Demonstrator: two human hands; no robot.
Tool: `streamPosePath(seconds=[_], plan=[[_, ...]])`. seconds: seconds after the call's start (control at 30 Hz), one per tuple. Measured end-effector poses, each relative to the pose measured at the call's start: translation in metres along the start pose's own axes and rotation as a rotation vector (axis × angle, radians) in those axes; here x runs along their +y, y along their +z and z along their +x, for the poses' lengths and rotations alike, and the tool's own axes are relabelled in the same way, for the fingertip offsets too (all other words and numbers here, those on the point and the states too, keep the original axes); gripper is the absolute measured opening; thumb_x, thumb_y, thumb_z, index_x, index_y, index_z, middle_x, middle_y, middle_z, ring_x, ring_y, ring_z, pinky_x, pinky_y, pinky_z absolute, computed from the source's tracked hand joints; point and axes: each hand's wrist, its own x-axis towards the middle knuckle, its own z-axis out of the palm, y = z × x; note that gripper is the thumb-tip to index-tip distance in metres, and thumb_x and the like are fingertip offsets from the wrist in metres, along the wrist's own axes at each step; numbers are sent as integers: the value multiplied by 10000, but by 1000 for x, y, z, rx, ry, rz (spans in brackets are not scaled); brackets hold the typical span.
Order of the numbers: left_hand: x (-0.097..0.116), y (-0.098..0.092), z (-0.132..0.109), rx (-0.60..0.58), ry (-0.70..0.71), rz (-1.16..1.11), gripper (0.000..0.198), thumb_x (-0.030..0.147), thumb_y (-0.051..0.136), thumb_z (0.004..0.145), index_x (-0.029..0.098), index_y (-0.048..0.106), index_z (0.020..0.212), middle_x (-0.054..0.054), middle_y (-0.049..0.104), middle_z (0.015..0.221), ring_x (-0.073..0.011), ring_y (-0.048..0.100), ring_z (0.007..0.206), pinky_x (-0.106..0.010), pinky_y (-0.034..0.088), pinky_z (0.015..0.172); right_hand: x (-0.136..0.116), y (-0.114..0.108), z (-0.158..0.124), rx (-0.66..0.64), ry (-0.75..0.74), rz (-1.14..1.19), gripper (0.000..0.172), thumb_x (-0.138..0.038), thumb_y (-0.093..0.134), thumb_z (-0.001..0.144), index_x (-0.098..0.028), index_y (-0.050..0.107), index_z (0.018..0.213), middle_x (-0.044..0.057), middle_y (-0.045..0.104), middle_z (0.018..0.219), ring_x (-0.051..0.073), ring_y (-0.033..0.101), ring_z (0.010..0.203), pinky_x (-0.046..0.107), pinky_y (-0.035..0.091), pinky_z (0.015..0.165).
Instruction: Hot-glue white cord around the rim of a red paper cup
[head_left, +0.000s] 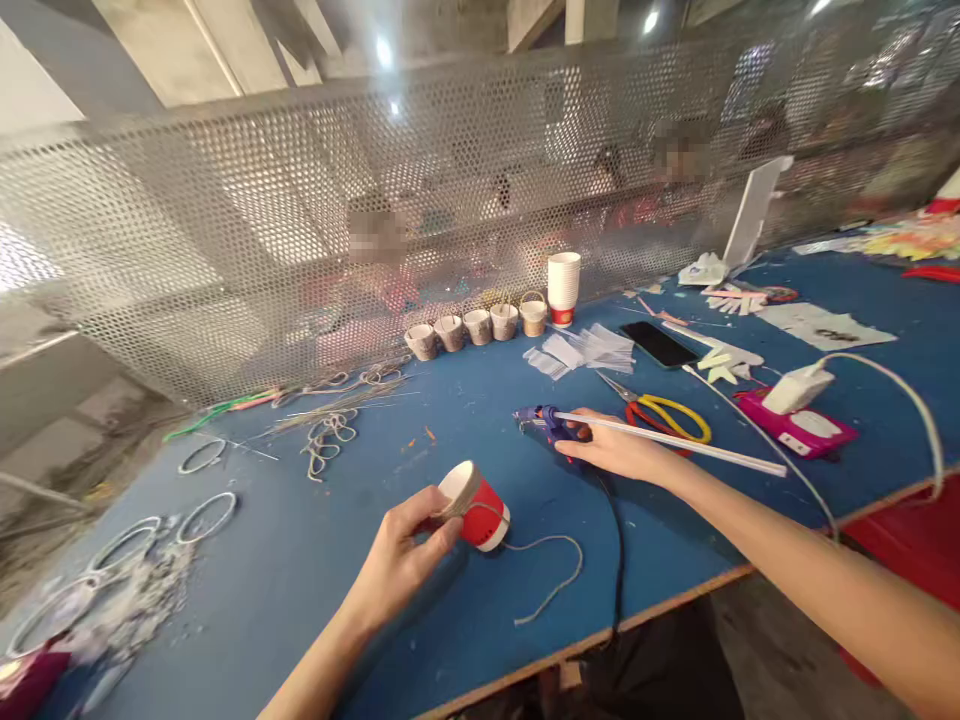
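Near the front of the blue table, my left hand (409,545) grips a red and white paper cup (486,510) tilted on its side. Twine (459,497) is wound round the cup near its rim, and its loose end (562,570) trails over the table to the right. My right hand (600,445) is closed round a blue glue gun (541,416), nozzle pointing left and apart from the cup. A long white glue stick (675,437) sticks out of its back, and a black cord (619,550) runs down over the table edge.
Several twine-wrapped cups (478,325) and a paper cup stack (564,288) stand along the perforated metal screen (262,250). Scissors (667,415), a phone (658,344) and a pink power strip (795,420) lie right. Wire rings (208,517) and twine (330,435) lie left.
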Motion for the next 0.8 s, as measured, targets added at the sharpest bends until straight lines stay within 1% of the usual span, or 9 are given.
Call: streamPosePath(seconds=[0.13, 0.27, 0.4, 0.47, 0.5, 0.57, 0.63, 0.73, 0.8], plan=[[0, -1, 4, -19, -18, 12, 272, 342, 497, 829, 160, 566, 639, 32, 476, 586, -107, 405, 559, -209, 335, 514, -13, 9, 14, -3, -19, 3, 282, -433, 632, 747, -209, 656, 918, 34, 678, 831, 219, 620, 768, 301, 454, 688], [-3, -7, 6, -46, -32, 28, 281, 358, 500, 838, 163, 608, 666, 32, 489, 558, -110, 421, 534, -208, 340, 495, -24, 22, 20, 27, -36, 23, 242, -366, 625, 747, -209, 656, 928, 39, 688, 869, 227, 622, 802, 294, 449, 704], [-4, -16, 4, -84, -63, 38, 248, 371, 533, 831, 169, 651, 748, 11, 548, 617, -116, 459, 550, -207, 379, 507, -29, 30, 20, 80, -9, 79, 174, -238, 542, 763, -188, 637, 900, 47, 684, 842, 218, 623, 785, 290, 450, 704], [-3, -19, 3, -100, -115, -3, 246, 382, 541, 830, 173, 666, 799, 2, 576, 634, -116, 481, 541, -206, 395, 501, -30, 30, 16, 94, -15, 121, 175, -216, 520, 760, -191, 630, 894, 43, 685, 864, 209, 625, 797, 282, 457, 710], [-2, -20, 3, -106, -152, -27, 250, 386, 541, 830, 173, 670, 817, 5, 576, 607, -112, 477, 514, -205, 389, 481, -30, 29, 13, 96, -26, 141, 180, -217, 510, 763, -195, 628, 897, 39, 687, 883, 202, 628, 808, 274, 462, 711], [-1, -20, 2, -109, -231, -71, 263, 390, 537, 832, 167, 674, 848, 18, 559, 525, -102, 448, 448, -203, 358, 436, -33, 25, 4, 59, -42, 214, 189, -220, 485, 770, -198, 623, 898, 29, 687, 881, 181, 639, 787, 258, 477, 692], [-1, -19, 2, -95, -282, -121, 270, 383, 532, 833, 157, 666, 894, 22, 562, 492, -101, 442, 425, -205, 353, 427, -38, 20, -7, -28, -39, 327, 178, -211, 465, 768, -193, 612, 867, 16, 676, 812, 159, 641, 710, 250, 489, 661], [-4, -16, 2, -58, -281, -198, 253, 356, 539, 831, 151, 645, 933, 4, 612, 560, -115, 505, 492, -221, 416, 494, -48, 15, -24, -141, -44, 460, 106, -238, 493, 768, -194, 578, 813, -14, 619, 695, 137, 603, 610, 249, 483, 624], [-6, -14, 2, -28, -258, -229, 220, 338, 546, 831, 154, 640, 906, 0, 625, 599, -118, 526, 532, -230, 442, 540, -53, 15, -34, -168, -74, 442, 106, -304, 525, 791, -202, 552, 786, -33, 576, 648, 126, 566, 576, 238, 456, 581]])
